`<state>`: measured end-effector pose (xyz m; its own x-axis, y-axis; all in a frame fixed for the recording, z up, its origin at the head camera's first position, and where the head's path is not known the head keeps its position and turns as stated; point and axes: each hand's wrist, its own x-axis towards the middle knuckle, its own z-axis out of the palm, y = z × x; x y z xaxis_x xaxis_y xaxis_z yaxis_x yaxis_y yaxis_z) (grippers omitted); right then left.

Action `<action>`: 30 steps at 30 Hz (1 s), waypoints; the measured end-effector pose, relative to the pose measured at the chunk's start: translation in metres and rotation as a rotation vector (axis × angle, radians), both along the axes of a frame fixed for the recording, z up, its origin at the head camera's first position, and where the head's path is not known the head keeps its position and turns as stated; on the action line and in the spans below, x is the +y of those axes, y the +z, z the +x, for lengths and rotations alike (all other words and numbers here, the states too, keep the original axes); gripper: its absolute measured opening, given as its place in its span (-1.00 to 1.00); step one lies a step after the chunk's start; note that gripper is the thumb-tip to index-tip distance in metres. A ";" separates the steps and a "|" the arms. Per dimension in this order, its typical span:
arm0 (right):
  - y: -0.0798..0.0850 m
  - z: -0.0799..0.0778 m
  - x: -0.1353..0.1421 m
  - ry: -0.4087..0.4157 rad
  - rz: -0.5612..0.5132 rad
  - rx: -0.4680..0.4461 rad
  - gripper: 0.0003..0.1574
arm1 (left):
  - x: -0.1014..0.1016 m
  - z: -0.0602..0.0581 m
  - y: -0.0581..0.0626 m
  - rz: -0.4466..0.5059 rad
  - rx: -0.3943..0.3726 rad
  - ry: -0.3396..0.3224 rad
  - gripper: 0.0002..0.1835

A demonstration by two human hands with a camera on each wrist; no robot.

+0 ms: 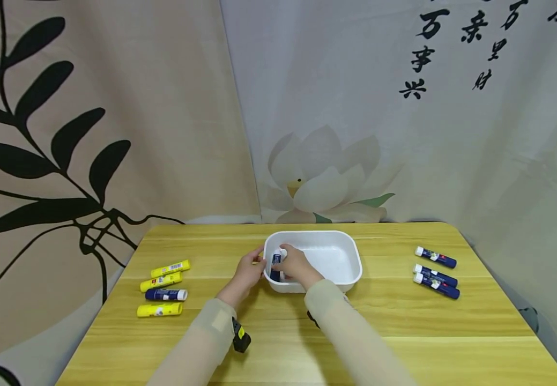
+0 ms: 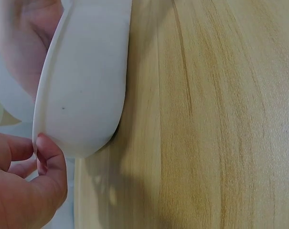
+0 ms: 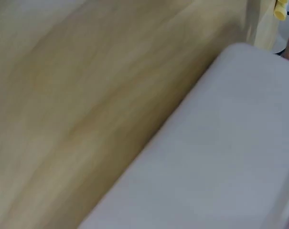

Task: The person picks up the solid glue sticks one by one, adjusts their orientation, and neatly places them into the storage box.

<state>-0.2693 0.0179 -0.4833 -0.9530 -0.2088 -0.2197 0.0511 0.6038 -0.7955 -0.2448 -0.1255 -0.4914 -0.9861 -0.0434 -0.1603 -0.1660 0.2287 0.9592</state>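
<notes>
White tub (image 1: 331,257) near the tabletop's (image 1: 278,343) far edge, blue glue stick (image 1: 275,271) inside its left end.
Head view: looks partway along, one stick seen inside; outside, three yellow sticks (image 1: 161,282) and another blue stick (image 1: 164,295) towards the tabletop's left edge, three white-capped sticks (image 1: 435,275) towards its right. Reaches in with right hand (image 1: 299,266), fingers bent; cannot tell the grip. Left wrist view: pinches tub rim with left hand (image 2: 29,193). Right wrist view: mostly tub wall, right-hand hold hidden.

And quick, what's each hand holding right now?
Left hand: closed, holding the white tub by its rim.
Right hand: in the tub at a blue glue stick; can't tell whether it's gripping it.
</notes>
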 end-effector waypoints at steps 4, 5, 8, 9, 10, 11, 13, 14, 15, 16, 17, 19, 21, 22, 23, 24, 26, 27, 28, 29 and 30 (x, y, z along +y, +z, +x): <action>0.007 0.000 0.014 0.040 -0.014 0.044 -0.22 | 0.000 0.000 -0.001 -0.001 0.004 0.009 -0.50; 0.009 0.000 0.018 0.049 -0.002 0.071 -0.25 | 0.000 0.000 -0.002 0.001 0.000 0.013 -0.50; 0.016 0.004 0.034 0.074 0.011 0.206 -0.34 | 0.001 0.000 -0.003 0.006 -0.012 0.021 -0.50; 0.019 0.006 0.040 0.080 0.010 0.254 -0.37 | 0.001 0.000 -0.003 0.004 -0.014 0.019 -0.50; 0.022 0.008 0.046 0.086 0.005 0.298 -0.40 | 0.001 0.000 -0.003 0.003 -0.015 0.018 -0.49; 0.024 0.011 0.053 0.096 0.002 0.345 -0.42 | 0.001 -0.001 -0.003 0.007 -0.022 0.020 -0.49; 0.029 0.017 0.067 0.118 -0.002 0.410 -0.44 | 0.001 -0.001 -0.003 0.008 -0.024 0.020 -0.49; 0.031 0.020 0.075 0.133 -0.001 0.438 -0.44 | 0.001 -0.001 -0.003 0.004 -0.024 0.020 -0.49; 0.032 0.022 0.082 0.149 0.005 0.472 -0.44 | 0.001 -0.001 -0.003 0.000 -0.026 0.023 -0.49; 0.032 0.025 0.090 0.164 0.022 0.504 -0.44 | 0.001 -0.002 -0.003 0.000 -0.028 0.026 -0.49; 0.033 0.028 0.098 0.175 0.033 0.525 -0.44 | 0.001 -0.002 -0.002 -0.003 -0.030 0.028 -0.49; 0.033 0.035 0.114 0.184 0.062 0.569 -0.43 | 0.001 -0.001 -0.001 -0.016 -0.029 0.026 -0.50; 0.032 0.040 0.132 0.191 0.093 0.597 -0.42 | 0.002 -0.001 -0.001 -0.021 -0.029 0.026 -0.49; 0.031 0.043 0.141 0.192 0.108 0.604 -0.41 | 0.002 -0.001 -0.001 -0.024 -0.028 0.024 -0.49; 0.030 0.046 0.150 0.192 0.124 0.603 -0.40 | 0.002 -0.001 -0.001 -0.027 -0.029 0.024 -0.49; 0.028 0.049 0.160 0.192 0.151 0.609 -0.39 | 0.002 -0.001 -0.001 -0.030 -0.029 0.023 -0.49; 0.025 0.053 0.179 0.193 0.203 0.612 -0.35 | 0.002 -0.001 -0.001 -0.032 -0.031 0.023 -0.49; 0.023 0.055 0.189 0.188 0.238 0.612 -0.33 | 0.002 -0.001 -0.001 -0.035 -0.033 0.023 -0.49; 0.022 0.058 0.199 0.183 0.282 0.614 -0.31 | 0.002 -0.001 0.000 -0.038 -0.034 0.023 -0.49; 0.020 0.060 0.209 0.179 0.318 0.617 -0.30 | 0.002 -0.001 0.000 -0.040 -0.037 0.024 -0.49; 0.018 0.062 0.220 0.173 0.351 0.623 -0.28 | 0.002 -0.001 0.000 -0.042 -0.037 0.025 -0.49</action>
<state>-0.2073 0.2377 -0.4657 -0.8825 -0.3846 0.2706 -0.4667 0.7868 -0.4038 -0.2454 -0.1232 -0.4912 -0.9780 -0.0757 -0.1945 -0.2077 0.2638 0.9420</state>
